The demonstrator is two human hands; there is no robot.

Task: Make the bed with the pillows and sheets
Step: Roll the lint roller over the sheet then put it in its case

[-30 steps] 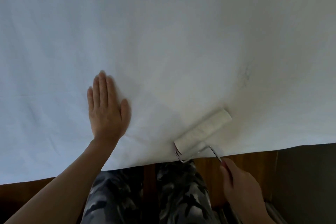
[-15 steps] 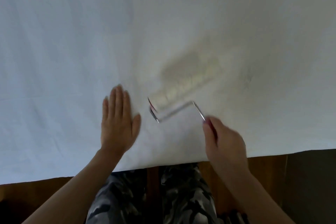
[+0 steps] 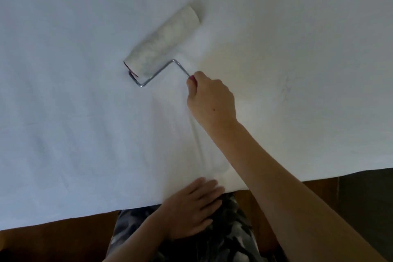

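Observation:
A white sheet covers the bed and fills most of the view, with soft creases near the front edge. A lint roller with a wire frame and a red handle lies pressed on the sheet, far from the edge. My right hand grips its handle, arm stretched out over the bed. At the sheet's near edge my left hand lies with straight fingers, its fingertips touching the fabric above my camouflage trousers.
Below the sheet's edge runs the brown wooden bed frame. A dark floor area shows at the lower right. My legs stand against the bed's side.
My right hand has pushed the roller away from the edge, further up the sheet. My left hand has drawn back from the sheet's surface to its near edge.

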